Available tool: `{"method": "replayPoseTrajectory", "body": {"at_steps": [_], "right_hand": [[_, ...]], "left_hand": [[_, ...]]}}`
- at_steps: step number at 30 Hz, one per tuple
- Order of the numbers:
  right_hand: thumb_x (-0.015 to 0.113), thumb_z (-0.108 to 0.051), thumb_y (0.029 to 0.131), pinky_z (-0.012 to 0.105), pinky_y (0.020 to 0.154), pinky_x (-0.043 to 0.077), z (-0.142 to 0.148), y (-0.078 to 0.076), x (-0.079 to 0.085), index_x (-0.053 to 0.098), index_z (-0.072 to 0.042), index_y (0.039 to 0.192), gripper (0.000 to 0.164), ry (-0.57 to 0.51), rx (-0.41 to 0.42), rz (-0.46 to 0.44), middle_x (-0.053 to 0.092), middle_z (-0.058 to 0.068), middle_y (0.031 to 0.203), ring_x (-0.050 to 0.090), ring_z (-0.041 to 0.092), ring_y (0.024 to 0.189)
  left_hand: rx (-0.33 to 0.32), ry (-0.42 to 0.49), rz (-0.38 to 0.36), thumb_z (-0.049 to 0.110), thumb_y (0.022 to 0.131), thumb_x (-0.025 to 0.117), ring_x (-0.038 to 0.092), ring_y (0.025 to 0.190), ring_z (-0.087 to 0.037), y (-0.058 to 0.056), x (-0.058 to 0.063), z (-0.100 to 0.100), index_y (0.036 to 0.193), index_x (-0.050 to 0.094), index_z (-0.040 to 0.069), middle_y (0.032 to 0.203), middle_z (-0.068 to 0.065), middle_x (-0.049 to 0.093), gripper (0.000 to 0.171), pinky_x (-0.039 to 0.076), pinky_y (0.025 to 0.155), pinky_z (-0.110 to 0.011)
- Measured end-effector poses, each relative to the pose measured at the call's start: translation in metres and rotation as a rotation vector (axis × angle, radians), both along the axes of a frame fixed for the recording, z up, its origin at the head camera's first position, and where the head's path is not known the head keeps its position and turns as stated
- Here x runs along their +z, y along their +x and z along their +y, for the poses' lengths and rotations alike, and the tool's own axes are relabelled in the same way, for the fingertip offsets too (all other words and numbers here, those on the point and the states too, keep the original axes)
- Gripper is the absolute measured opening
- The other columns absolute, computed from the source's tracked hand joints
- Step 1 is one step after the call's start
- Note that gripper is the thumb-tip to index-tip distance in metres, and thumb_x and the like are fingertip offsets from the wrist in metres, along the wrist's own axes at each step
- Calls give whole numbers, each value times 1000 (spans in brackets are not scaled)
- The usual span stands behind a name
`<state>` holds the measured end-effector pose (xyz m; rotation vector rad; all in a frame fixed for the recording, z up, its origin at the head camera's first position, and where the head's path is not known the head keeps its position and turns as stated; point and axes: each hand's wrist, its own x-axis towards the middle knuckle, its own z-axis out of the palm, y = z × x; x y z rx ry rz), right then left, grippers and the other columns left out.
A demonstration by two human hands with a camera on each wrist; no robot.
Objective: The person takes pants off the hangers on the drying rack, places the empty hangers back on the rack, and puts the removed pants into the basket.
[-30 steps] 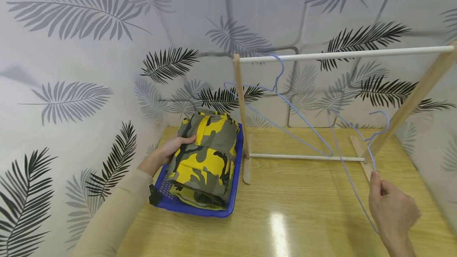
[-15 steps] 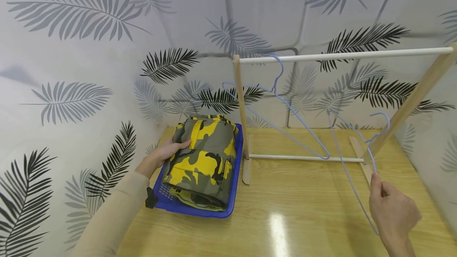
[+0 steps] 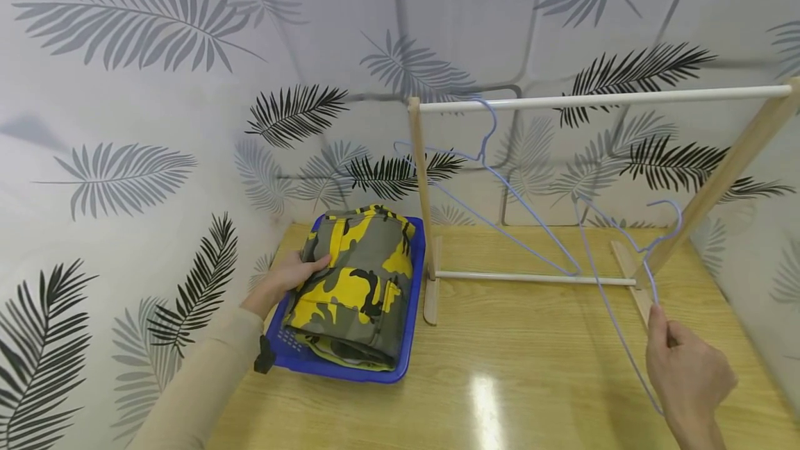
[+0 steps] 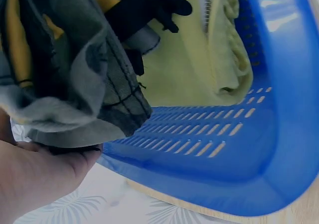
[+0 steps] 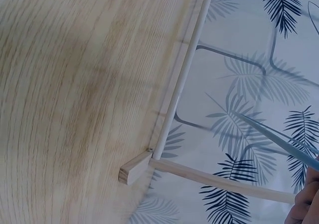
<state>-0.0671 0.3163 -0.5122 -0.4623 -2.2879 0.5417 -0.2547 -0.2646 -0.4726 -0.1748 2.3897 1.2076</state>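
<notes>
At the left side of the blue basket (image 3: 409, 339), my left hand (image 3: 294, 271) grips the edge of a folded yellow, grey and black camouflage garment (image 3: 356, 262). My thumb lies on top and the fingers are hidden under the cloth. In the left wrist view the garment's edge (image 4: 119, 94) is lifted above a pale yellow cloth with a zipper (image 4: 199, 69) in the basket. My right hand (image 3: 690, 367) pinches a thin blue clothes hanger (image 3: 615, 318) by one arm, its hook upward, to the right over the table.
A rack with wooden legs and a white top rail (image 3: 600, 98) stands behind. Another blue hanger (image 3: 531, 210) hangs from the rail near its left post (image 3: 421, 193). The wooden table (image 3: 531, 360) meets leaf-patterned walls (image 3: 187, 110) on the left, back and right.
My left hand and the camouflage garment have shifted slightly left and down, toward me, over the basket. The right hand and its hanger have stayed nearly still.
</notes>
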Motion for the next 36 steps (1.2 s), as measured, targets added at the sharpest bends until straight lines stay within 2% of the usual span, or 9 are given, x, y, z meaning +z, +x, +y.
{"method": "replayPoseTrajectory", "body": {"at_steps": [3,7,10,14,19,22,26,31,36], "right_hand": [[54,-35,105,24,38,13,-1,1,1,37,-12,44,68,-4,-1,-7,29,-5,35,12,-2,36],[54,-35,105,24,38,12,-1,1,1,37,-12,44,68,2,-3,3,30,-3,35,12,-2,36],[54,-35,105,24,38,12,-1,1,0,38,-12,44,68,7,-4,18,33,-1,35,11,-4,36],[55,-35,104,24,37,11,0,1,-3,38,-12,44,67,6,-9,27,34,1,35,11,-5,36],[55,-36,105,24,37,11,2,0,-5,38,-12,43,68,11,-15,33,35,2,35,11,-5,36],[55,-37,105,25,38,12,3,0,-5,38,-13,44,68,13,-17,31,34,1,35,11,-4,36],[54,-36,105,24,38,11,4,0,-4,36,-13,44,68,10,-9,23,32,0,35,12,-2,36],[54,-36,105,25,38,12,4,0,-2,37,-12,43,68,-3,-18,18,31,-2,35,13,-1,35],[53,-35,105,26,38,13,2,1,3,36,-11,43,69,-14,-18,8,26,-8,35,12,0,36]], "left_hand": [[-18,-15,13,54,105,59,65,128,-37,-1,-5,1,151,42,-5,141,-26,58,77,56,109,-46],[-42,-63,55,52,107,57,68,116,-34,1,-8,3,136,50,-6,127,-23,62,65,59,100,-42],[-55,-106,86,48,108,55,61,128,-42,3,-10,7,144,43,-11,139,-31,55,71,55,108,-49],[-60,-159,100,47,108,55,41,149,-51,2,-12,12,159,23,-13,161,-37,35,85,41,121,-60],[-76,-203,138,42,107,57,47,144,-49,2,-11,18,156,34,-11,157,-36,43,76,46,118,-58],[-78,-201,173,39,107,58,52,138,-48,3,-4,21,152,40,-11,151,-35,48,70,49,113,-57],[-92,-187,207,41,105,62,51,140,-46,6,8,26,154,40,-7,152,-32,50,71,48,115,-58],[-189,-191,262,47,104,62,44,150,-46,10,26,29,158,39,0,161,-28,44,75,41,122,-60],[-286,-218,313,50,105,60,43,151,-48,18,43,33,158,43,3,163,-25,45,73,40,122,-62]]}}
